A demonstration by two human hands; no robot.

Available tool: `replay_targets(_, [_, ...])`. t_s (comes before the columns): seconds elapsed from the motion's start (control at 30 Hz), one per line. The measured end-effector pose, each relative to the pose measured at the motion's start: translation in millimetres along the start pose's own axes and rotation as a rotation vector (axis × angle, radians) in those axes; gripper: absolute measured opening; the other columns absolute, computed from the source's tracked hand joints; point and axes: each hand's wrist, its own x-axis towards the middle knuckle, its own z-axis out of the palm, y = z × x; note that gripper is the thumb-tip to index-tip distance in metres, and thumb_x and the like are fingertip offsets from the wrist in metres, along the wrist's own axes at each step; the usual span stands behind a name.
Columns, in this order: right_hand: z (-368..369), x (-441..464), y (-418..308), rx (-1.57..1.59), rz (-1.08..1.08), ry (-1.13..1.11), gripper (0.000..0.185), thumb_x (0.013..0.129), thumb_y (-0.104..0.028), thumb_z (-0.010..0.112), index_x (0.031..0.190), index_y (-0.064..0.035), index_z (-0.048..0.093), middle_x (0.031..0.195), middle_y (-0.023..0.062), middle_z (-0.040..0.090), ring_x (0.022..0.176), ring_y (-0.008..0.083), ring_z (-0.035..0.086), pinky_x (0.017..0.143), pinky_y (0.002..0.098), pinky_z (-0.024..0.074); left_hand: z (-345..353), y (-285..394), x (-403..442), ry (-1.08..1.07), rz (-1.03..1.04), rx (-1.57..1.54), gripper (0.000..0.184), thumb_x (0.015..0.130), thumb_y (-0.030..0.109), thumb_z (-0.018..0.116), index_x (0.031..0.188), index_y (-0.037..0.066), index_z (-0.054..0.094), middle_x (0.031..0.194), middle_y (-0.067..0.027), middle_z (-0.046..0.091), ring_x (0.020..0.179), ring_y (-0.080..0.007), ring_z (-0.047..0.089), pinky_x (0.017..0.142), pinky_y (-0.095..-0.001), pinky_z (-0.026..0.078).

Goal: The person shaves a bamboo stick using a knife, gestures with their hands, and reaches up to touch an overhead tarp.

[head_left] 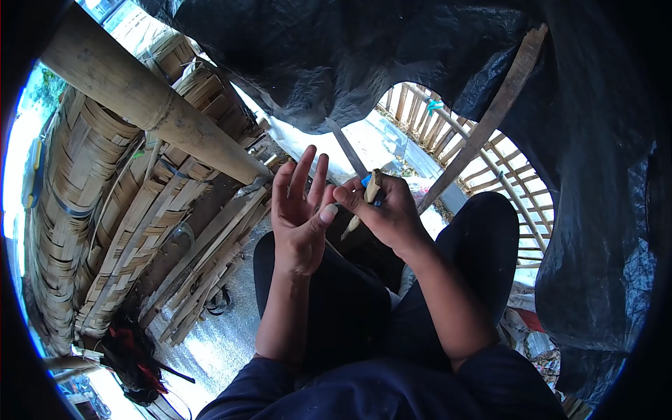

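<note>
My right hand [383, 213] is closed around a knife [348, 148], whose blade points up and away, with a bit of blue at its handle. A pale, carved-looking piece [374, 187] also sits in that hand, and a light strip [351, 226] shows beneath it. Just to the left, my left hand [302, 210] has its fingers raised and spread, palm toward the camera. Its thumb and index finger come close to my right fingertips. Whether something small lies between them is too dark to tell.
A thick bamboo pole [164, 112] slants across the upper left, above woven bamboo rolls [84, 168]. Long wooden strips [220, 259] lie left of my knees. Dark plastic sheeting [595, 210] hangs overhead and right, beside a wooden slat [490, 122] and a bamboo lattice [507, 164].
</note>
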Motion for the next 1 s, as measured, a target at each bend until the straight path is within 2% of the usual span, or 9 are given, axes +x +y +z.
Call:
replay_targets(0.13, [1,2,9,-0.066,-0.014,0.069,0.037,0.085,-0.038,0.071,0.078,-0.0019,0.067,0.064,0.0020,0.064,0.058,0.0069,0.057,0.056,0.0256,0.0433,0,-1,0,0.086,-0.037,0.035,0.067,0.077,-0.015,0.064,0.131,0.019,0.045,0.153,-0.0145,0.024,0.142,-0.0322,0.024,0.098,-0.0317,0.047])
replay_targets(0.27, [-1,3,16,-0.138,0.046,0.112,0.038,0.086,-0.037,0.070,0.076,-0.0013,0.064,0.060,0.0013,0.060,0.056,0.0066,0.055,0.054,0.0266,0.0420,3,3,2,0.159,-0.052,0.021,0.065,0.077,-0.015,0.063,0.130,0.018,0.044,0.152,-0.0145,0.025,0.142,-0.0327,0.024,0.098,-0.0324,0.047])
replay_targets(0.4, [0,2,13,-0.104,0.004,0.143,0.036,0.087,-0.034,0.069,0.076,0.0000,0.064,0.059,0.0005,0.058,0.055,0.0063,0.053,0.053,0.0272,0.0408,2,4,2,0.103,-0.034,0.017,0.067,0.077,-0.014,0.064,0.131,0.018,0.043,0.152,-0.0146,0.024,0.142,-0.0332,0.022,0.100,-0.0355,0.046])
replay_targets(0.6, [5,-2,0,0.027,-0.121,0.127,0.028,0.088,-0.028,0.067,0.081,-0.0007,0.065,0.068,0.0032,0.064,0.063,0.0077,0.060,0.057,0.0254,0.0447,3,5,2,0.063,-0.019,0.031,0.071,0.076,-0.015,0.063,0.134,0.019,0.041,0.153,-0.0147,0.022,0.143,-0.0330,0.021,0.102,-0.0404,0.045])
replay_targets(0.7, [4,-3,-6,-0.008,-0.180,0.120,0.022,0.086,-0.023,0.070,0.083,-0.0015,0.066,0.073,0.0046,0.067,0.068,0.0098,0.063,0.060,0.0244,0.0472,1,4,2,0.051,-0.005,0.028,0.071,0.075,-0.016,0.063,0.134,0.018,0.041,0.153,-0.0144,0.021,0.143,-0.0330,0.021,0.103,-0.0421,0.044])
replay_targets(0.87, [-4,-5,-14,-0.145,-0.087,-0.056,0.016,0.083,-0.017,0.070,0.085,-0.0018,0.068,0.076,0.0066,0.069,0.072,0.0126,0.067,0.064,0.0252,0.0504,2,4,2,0.039,0.024,0.075,0.071,0.076,-0.017,0.061,0.135,0.016,0.040,0.154,-0.0132,0.021,0.142,-0.0333,0.021,0.104,-0.0438,0.043])
replay_targets(0.9, [-2,-6,-16,-0.109,-0.149,-0.045,0.015,0.083,-0.016,0.070,0.085,-0.0016,0.069,0.078,0.0087,0.070,0.074,0.0151,0.069,0.067,0.0270,0.0518,2,3,2,0.029,0.048,0.135,0.071,0.076,-0.017,0.061,0.135,0.016,0.039,0.154,-0.0128,0.020,0.142,-0.0334,0.021,0.104,-0.0448,0.042])
replay_targets(1.0, [2,-6,-11,-0.193,-0.131,0.026,0.015,0.081,-0.015,0.071,0.085,-0.0011,0.068,0.079,0.0107,0.070,0.074,0.0183,0.070,0.068,0.0291,0.0527,1,3,3,0.009,0.076,0.216,0.071,0.076,-0.017,0.060,0.135,0.015,0.038,0.155,-0.0125,0.018,0.143,-0.0336,0.020,0.105,-0.0468,0.040])
